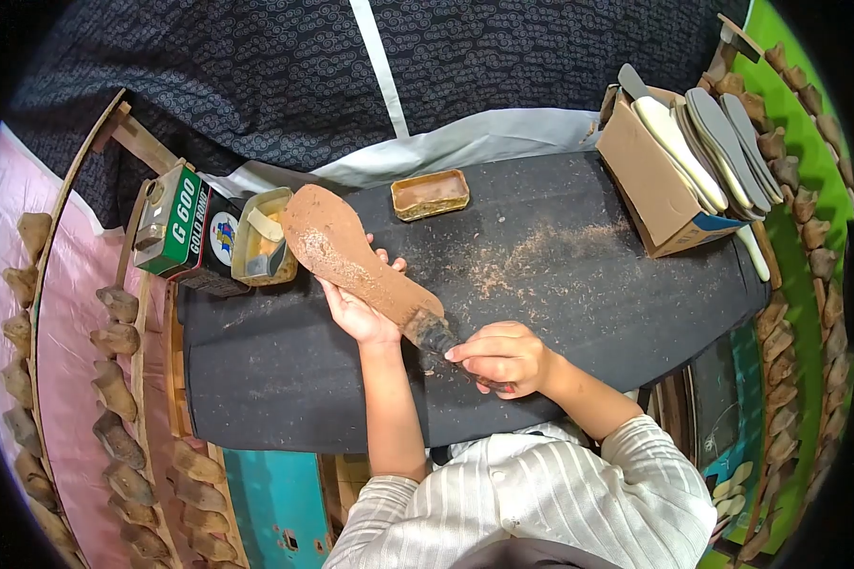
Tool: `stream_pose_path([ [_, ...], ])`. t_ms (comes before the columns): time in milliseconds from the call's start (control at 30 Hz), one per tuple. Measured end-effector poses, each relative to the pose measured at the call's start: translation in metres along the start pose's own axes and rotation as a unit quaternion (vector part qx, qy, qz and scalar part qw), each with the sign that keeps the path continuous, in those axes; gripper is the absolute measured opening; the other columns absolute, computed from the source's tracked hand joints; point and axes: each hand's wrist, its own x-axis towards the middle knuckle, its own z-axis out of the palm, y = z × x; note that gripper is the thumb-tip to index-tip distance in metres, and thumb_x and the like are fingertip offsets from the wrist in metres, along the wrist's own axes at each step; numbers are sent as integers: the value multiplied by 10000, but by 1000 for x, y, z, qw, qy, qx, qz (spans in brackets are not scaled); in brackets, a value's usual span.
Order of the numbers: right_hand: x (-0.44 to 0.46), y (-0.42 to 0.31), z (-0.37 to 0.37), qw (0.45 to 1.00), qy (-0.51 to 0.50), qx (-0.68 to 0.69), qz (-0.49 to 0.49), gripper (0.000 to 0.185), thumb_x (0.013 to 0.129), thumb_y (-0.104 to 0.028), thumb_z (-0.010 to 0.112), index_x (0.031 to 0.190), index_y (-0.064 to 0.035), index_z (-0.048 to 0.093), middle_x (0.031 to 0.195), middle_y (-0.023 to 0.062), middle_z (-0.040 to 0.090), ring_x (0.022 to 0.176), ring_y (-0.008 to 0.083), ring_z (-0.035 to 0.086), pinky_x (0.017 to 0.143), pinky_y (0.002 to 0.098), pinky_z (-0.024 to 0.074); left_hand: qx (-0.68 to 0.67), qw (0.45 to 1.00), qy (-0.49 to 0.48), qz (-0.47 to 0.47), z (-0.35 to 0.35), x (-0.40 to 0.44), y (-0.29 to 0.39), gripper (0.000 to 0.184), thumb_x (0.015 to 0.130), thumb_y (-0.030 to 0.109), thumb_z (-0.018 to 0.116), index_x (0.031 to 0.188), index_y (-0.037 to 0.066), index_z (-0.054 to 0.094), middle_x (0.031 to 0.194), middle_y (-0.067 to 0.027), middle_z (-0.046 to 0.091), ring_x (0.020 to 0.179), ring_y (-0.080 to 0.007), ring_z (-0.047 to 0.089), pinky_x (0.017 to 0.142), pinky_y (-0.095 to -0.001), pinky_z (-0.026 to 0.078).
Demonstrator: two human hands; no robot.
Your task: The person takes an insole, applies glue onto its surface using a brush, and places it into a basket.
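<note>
The left hand (362, 318), fingers apart, is cradling the brown sole (337, 248) above the table's (588, 313) left half; the right hand (510, 358) is pinching a dark tool (436, 338) at its narrow end, apparently brushing; another stroke would be needing steady support

Left hand (365, 308), palm upturned with the fingers curled; right hand (505, 358), fingers closed in a grip. Both forearms, bare below pushed-up sleeves, angle inward.

Centre frame: sole (337, 247) hides part of my left hand (362, 318); my right hand (503, 358) partly covers dark tool (436, 339).
</note>
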Motion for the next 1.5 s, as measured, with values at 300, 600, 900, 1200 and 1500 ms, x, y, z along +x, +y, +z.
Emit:
stream_pose_path([
  [300, 8, 0, -23, 985, 71, -119, 103, 370, 488, 105, 508, 842, 9, 556, 776, 120, 620, 644, 259, 620, 582, 332, 506, -22, 1000, -14, 5, 4, -1, 3, 549, 915, 494, 264, 1272, 96, 391, 1140, -155, 502, 839, -263, 560, 710, -450, 470],
  [600, 38, 103, -34, 939, 185, -92, 275, 291, 769, 154, 360, 966, 14, 521, 891, 95, 603, 715, 121, 594, 667, 232, 489, 26, 997, -20, -76, 10, -1, 3, 570, 921, 488, 234, 1256, 57, 400, 1097, -176, 521, 768, -240, 543, 658, -387, 468],
  [900, 25, 175, -19, 933, 129, -149, 302, 192, 788, 119, 428, 927, -8, 462, 802, 108, 562, 735, 162, 616, 643, 276, 502, 85, 993, -24, -76, 17, -2, 8, 603, 920, 504, 198, 1235, 35, 408, 1061, -180, 551, 722, -212, 559, 631, -351, 479],
  [1200, 53, 125, -34, 946, 207, -128, 216, 331, 729, 183, 337, 967, 22, 502, 1010, 124, 582, 798, 169, 623, 715, 257, 509, 110, 989, -20, -95, 26, -12, 1, 593, 923, 496, 195, 1236, 40, 410, 1052, -179, 540, 710, -217, 548, 613, -355, 465],
  [1500, 71, 44, -37, 988, 154, -31, 6, 207, 855, -93, 540, 1025, 13, 489, 1027, 214, 570, 784, 237, 621, 659, 316, 537, 127, 982, -51, -133, 19, -25, -18, 566, 933, 478, 177, 1217, 53, 421, 1057, -133, 566, 778, -214, 591, 665, -346, 499],
])
